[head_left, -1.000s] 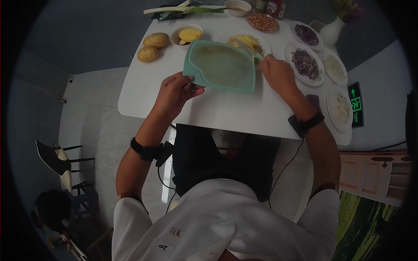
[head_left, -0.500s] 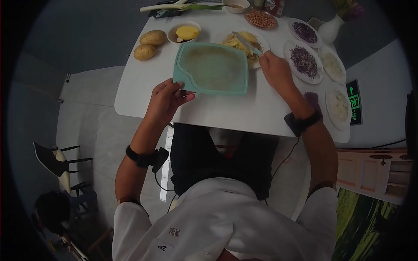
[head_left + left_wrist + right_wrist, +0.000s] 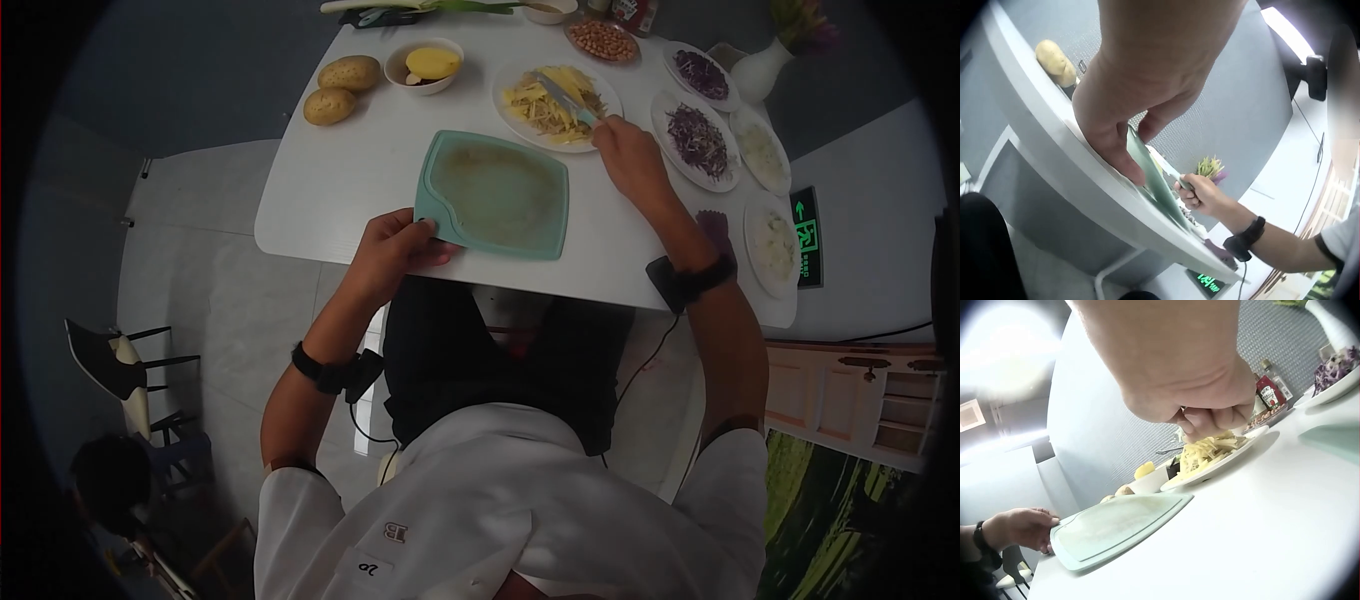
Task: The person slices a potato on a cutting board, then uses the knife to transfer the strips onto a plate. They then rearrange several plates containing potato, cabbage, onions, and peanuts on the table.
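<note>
My left hand (image 3: 395,254) pinches the left edge of a green cutting board (image 3: 498,195) near the table's front edge; in the left wrist view thumb and fingers hold the board (image 3: 1155,181) from both sides. With my right hand (image 3: 634,167) I grip the handle of a knife (image 3: 562,97), its blade over the plate (image 3: 502,118) of yellow strips (image 3: 540,108). The right wrist view shows the strips (image 3: 1200,457) just beyond my right hand (image 3: 1179,369), and the board (image 3: 1116,528) to the left.
Two potatoes (image 3: 348,73) and a bowl (image 3: 424,86) with a peeled yellow piece stand at the back left. Peanuts (image 3: 602,41), plates of shredded purple vegetable (image 3: 700,142) and pale food (image 3: 774,243), and a white vase (image 3: 762,72) line the back and right.
The board in my left hand has come down toward the table's front edge, away from the plate of strips, which now shows fully. My right hand and the knife stay by the plate.
</note>
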Motion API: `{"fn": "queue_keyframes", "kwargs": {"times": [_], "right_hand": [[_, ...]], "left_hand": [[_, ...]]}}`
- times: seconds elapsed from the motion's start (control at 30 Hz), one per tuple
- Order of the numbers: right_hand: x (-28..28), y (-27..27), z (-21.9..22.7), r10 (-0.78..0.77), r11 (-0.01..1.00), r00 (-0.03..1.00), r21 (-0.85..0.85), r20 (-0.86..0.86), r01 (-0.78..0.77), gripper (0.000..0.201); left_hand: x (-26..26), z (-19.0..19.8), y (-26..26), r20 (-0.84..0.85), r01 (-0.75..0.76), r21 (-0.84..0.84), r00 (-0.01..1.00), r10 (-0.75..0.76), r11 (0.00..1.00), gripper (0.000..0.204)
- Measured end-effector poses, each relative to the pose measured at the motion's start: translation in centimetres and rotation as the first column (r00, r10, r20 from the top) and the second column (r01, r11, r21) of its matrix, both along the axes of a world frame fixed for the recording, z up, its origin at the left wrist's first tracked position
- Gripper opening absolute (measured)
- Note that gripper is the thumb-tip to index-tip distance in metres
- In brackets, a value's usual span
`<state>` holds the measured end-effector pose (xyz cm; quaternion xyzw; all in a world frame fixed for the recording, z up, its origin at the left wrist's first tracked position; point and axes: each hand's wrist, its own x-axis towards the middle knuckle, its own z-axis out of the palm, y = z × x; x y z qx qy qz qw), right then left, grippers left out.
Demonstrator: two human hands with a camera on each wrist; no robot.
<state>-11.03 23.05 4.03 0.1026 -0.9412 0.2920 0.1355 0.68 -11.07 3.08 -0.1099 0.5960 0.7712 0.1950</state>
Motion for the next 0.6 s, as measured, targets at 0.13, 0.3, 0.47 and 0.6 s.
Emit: {"fn": "queue_keyframes", "kwargs": {"times": [0.13, 0.3, 0.47, 0.6], "right_hand": [[0.0, 0.1, -0.2, 0.010, 0.999, 1.000, -0.038, 0.005, -0.010, 0.035], [0.1, 0.0, -0.1, -0.006, 1.000, 1.000, -0.017, 0.011, 0.006, 0.033], [0.3, -0.4, 0.3, -0.002, 0.999, 1.000, -0.053, 0.019, 0.003, 0.031], [0.5, -0.7, 0.9, 0.018, 0.992, 0.998, -0.127, 0.060, -0.011, 0.029]], "left_hand": [[-1.0, 0.0, -1.3, -0.091, 0.108, -0.436, 0.982, -0.163, 0.893, 0.031], [-1.4, 1.0, -1.9, -0.430, -0.269, -0.871, 0.824, -0.370, 0.412, 0.028], [-3.5, 3.3, 1.7, -0.474, -0.427, -0.868, 0.556, -0.683, 0.254, 0.041], [-6.9, 4.1, 7.4, -0.391, -0.429, -0.882, 0.438, -0.810, 0.194, 0.067]]}}
